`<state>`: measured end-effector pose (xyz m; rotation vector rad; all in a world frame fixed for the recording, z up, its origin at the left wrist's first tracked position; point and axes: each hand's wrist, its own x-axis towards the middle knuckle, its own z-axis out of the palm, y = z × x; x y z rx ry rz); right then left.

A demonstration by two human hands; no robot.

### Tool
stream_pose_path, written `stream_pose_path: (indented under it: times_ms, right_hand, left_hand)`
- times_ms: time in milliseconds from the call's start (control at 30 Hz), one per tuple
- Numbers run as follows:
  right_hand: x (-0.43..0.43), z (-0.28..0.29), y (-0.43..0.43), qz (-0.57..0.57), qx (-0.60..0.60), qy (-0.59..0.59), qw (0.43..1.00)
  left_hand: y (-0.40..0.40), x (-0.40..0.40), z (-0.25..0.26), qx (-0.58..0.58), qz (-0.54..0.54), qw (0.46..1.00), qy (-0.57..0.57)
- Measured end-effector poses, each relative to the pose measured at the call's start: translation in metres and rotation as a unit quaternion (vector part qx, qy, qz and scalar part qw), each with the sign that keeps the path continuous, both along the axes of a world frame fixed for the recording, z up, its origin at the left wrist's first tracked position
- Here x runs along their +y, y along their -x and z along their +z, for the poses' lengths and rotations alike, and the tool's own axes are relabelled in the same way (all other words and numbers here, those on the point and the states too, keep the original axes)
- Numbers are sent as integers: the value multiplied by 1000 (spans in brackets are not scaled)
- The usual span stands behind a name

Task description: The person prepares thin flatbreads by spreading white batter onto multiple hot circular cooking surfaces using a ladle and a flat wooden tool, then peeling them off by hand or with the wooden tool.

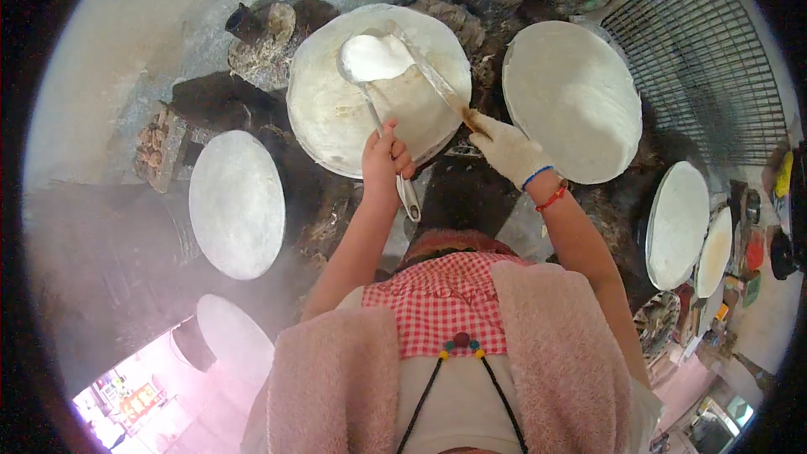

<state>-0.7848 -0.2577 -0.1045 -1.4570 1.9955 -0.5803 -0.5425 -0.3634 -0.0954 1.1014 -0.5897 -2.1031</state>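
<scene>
My bare left hand [386,161] grips the handle of a metal ladle [372,107], whose bowl is over the far half of a large round pale griddle [334,120]. White batter [377,58] shows in and beside the bowl; where the ladle's rim ends under it is hard to tell. My right hand [507,145], in a white knitted glove, holds a flat wooden scraper [435,79]. The scraper slants across the griddle, its far end touching or just above the batter's right side.
Further round pale griddles stand to the right [574,101], left [237,205], lower left [233,340] and far right [678,227]. A wire rack [706,63] leans at the upper right. Dark, crusted stove surfaces lie between them. Steam drifts at left.
</scene>
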Motion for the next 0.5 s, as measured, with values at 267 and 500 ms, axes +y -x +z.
stream_pose_path:
  times_ms: [267, 500]
  right_hand:
    - [57, 44, -21, -12, -45, -14, 999]
    - [79, 104, -8, -60, -40, 194, 978]
  left_hand:
    - [-27, -31, 33, 271, 24, 945, -179]
    - [-81, -24, 125, 469, -88, 860, -178]
